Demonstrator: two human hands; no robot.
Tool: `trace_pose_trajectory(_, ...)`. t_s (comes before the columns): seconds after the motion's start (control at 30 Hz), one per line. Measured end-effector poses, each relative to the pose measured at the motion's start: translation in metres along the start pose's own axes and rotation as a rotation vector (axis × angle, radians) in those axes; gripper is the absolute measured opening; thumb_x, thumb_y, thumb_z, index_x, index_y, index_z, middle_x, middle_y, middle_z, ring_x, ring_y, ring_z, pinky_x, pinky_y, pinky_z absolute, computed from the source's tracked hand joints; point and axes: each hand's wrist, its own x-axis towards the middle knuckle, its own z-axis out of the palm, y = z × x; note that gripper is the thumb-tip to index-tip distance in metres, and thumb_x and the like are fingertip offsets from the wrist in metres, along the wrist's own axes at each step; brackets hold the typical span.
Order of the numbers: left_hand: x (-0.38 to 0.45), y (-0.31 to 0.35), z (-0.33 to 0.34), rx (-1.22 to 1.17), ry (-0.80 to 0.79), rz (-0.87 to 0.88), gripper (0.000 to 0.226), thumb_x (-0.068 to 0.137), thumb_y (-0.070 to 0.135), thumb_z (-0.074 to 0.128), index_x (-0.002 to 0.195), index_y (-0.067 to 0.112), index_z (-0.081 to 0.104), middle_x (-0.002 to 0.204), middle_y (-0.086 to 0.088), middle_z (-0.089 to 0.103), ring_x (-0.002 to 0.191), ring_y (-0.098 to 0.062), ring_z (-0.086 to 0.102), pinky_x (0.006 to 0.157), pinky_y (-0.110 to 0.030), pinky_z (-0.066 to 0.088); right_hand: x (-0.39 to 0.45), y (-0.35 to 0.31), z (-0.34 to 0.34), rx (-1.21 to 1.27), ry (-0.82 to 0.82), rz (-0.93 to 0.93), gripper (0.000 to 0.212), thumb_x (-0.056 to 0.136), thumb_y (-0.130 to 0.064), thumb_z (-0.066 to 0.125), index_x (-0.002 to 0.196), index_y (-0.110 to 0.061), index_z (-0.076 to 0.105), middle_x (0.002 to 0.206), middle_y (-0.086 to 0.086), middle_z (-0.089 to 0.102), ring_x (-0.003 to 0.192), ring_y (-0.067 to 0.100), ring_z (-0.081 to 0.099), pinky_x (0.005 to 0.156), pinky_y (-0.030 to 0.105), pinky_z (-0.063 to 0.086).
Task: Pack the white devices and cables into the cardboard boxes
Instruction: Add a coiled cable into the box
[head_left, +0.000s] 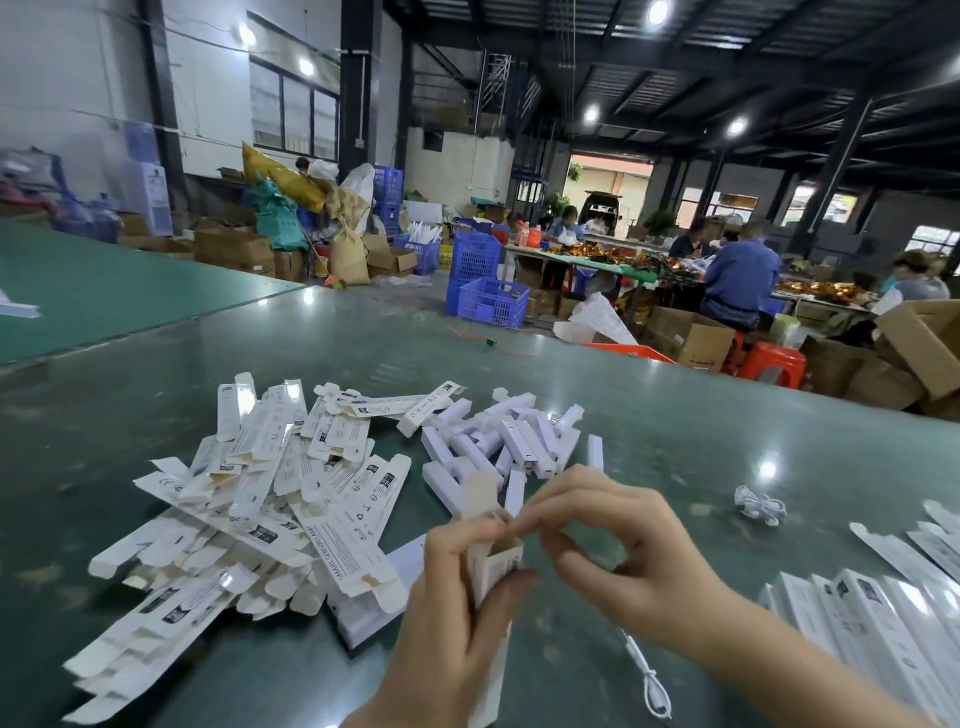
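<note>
My left hand (457, 587) grips a narrow cardboard box (491, 566) upright, fingers curled round its body; my right hand (613, 540) curls over the open top, fingertips pinching at the raised flap (480, 493); whether anything is inside I cannot tell. The green table (675, 415) carries a big heap of flat boxes (249, 499) on the left, a pile of white devices (498, 441) beyond my hands, packed boxes (872, 618) at right, a coiled cable (759, 505) near them and a loose cable (649, 675) below my right wrist. Behind lie blue crates (480, 291), cartons and seated workers (740, 275).
</note>
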Motion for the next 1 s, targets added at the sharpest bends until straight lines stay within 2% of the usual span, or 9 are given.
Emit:
trace_pose_trajectory(0.07, -0.002, -0.002, -0.001, -0.03, 0.015, -0.051, 0.031, 0.087, 0.05, 0.06, 0.113, 0.05, 0.042, 0.119, 0.015, 0.059, 0.094, -0.028, 0.068, 0.082, -0.055, 0.052, 0.0, 0.0, 0.001, -0.039, -0.023, -0.035, 0.036, 0.076, 0.004, 0.051, 0.097, -0.014, 0.074, 0.102, -0.008, 0.066, 0.089, 0.018, 0.055, 0.082, 0.027, 0.045)
trace_pose_trajectory(0.23, -0.003, -0.002, 0.002, -0.022, 0.033, -0.019, 0.048, 0.081, 0.03, 0.066, 0.113, 0.051, 0.039, 0.122, 0.01, 0.061, 0.108, -0.016, 0.063, 0.085, -0.04, 0.053, 0.002, 0.001, 0.002, 0.116, -0.118, 0.018, 0.036, 0.066, 0.012, 0.048, 0.085, -0.008, 0.072, 0.101, -0.006, 0.069, 0.1, 0.021, 0.057, 0.091, 0.028, 0.042)
trace_pose_trajectory(0.37, 0.0, -0.001, 0.001, 0.036, -0.04, -0.03, 0.026, 0.084, 0.047, 0.062, 0.101, 0.053, 0.043, 0.094, 0.009, 0.069, 0.069, -0.013, 0.066, 0.062, -0.02, 0.051, 0.002, 0.001, 0.002, 0.654, 0.122, 0.327, 0.025, 0.08, 0.004, 0.047, 0.081, -0.01, 0.068, 0.092, 0.006, 0.07, 0.084, 0.025, 0.068, 0.076, 0.031, 0.052)
trace_pose_trajectory(0.5, 0.003, 0.0, 0.0, 0.009, -0.009, -0.047, 0.022, 0.087, 0.037, 0.064, 0.097, 0.049, 0.049, 0.088, 0.001, 0.071, 0.069, -0.011, 0.068, 0.066, -0.013, 0.049, 0.014, 0.0, 0.014, 0.517, 0.034, 0.34, 0.018, 0.087, -0.018, 0.058, 0.096, -0.025, 0.073, 0.086, -0.008, 0.068, 0.075, 0.004, 0.062, 0.069, 0.015, 0.048)
trace_pose_trajectory(0.63, 0.003, 0.0, 0.001, 0.018, 0.003, 0.024, 0.03, 0.088, 0.029, 0.063, 0.106, 0.048, 0.048, 0.102, 0.007, 0.068, 0.083, -0.017, 0.069, 0.074, -0.02, 0.051, 0.016, -0.003, 0.016, 0.51, 0.027, 0.292, 0.008, 0.074, -0.031, 0.072, 0.08, -0.028, 0.076, 0.089, -0.008, 0.068, 0.085, 0.012, 0.065, 0.076, 0.025, 0.051)
trace_pose_trajectory(0.73, 0.002, -0.006, 0.002, -0.024, 0.018, 0.073, 0.03, 0.085, 0.013, 0.062, 0.102, 0.032, 0.047, 0.103, -0.016, 0.064, 0.084, -0.032, 0.068, 0.075, -0.047, 0.055, 0.013, -0.002, 0.016, 0.503, 0.016, 0.273, 0.009, 0.074, -0.03, 0.073, 0.083, -0.031, 0.076, 0.092, -0.005, 0.069, 0.088, 0.017, 0.065, 0.082, 0.03, 0.053)
trace_pose_trajectory(0.8, 0.001, -0.01, 0.002, -0.025, 0.033, 0.047, 0.039, 0.081, 0.008, 0.066, 0.098, 0.034, 0.043, 0.092, -0.021, 0.063, 0.085, -0.032, 0.068, 0.072, -0.05, 0.053, 0.012, 0.0, 0.016, 0.485, 0.014, 0.281, 0.01, 0.076, -0.025, 0.073, 0.085, -0.026, 0.077, 0.092, -0.004, 0.069, 0.089, 0.018, 0.065, 0.082, 0.03, 0.052)
trace_pose_trajectory(0.93, -0.004, -0.012, 0.004, -0.059, 0.064, 0.022, 0.036, 0.087, 0.043, 0.063, 0.114, 0.047, 0.039, 0.102, -0.013, 0.062, 0.077, -0.035, 0.067, 0.071, -0.055, 0.054, 0.008, 0.005, 0.015, 0.472, 0.005, 0.3, 0.011, 0.08, -0.013, 0.069, 0.089, -0.014, 0.076, 0.098, 0.001, 0.068, 0.095, 0.017, 0.064, 0.084, 0.026, 0.049)
trace_pose_trajectory(1.0, -0.005, -0.015, 0.005, -0.081, 0.066, 0.022, 0.035, 0.088, 0.048, 0.061, 0.115, 0.048, 0.04, 0.111, 0.001, 0.061, 0.075, -0.038, 0.066, 0.067, -0.06, 0.053, 0.007, 0.004, 0.015, 0.447, 0.011, 0.283, 0.011, 0.082, -0.013, 0.067, 0.088, -0.013, 0.076, 0.099, 0.003, 0.068, 0.097, 0.018, 0.065, 0.085, 0.027, 0.05)
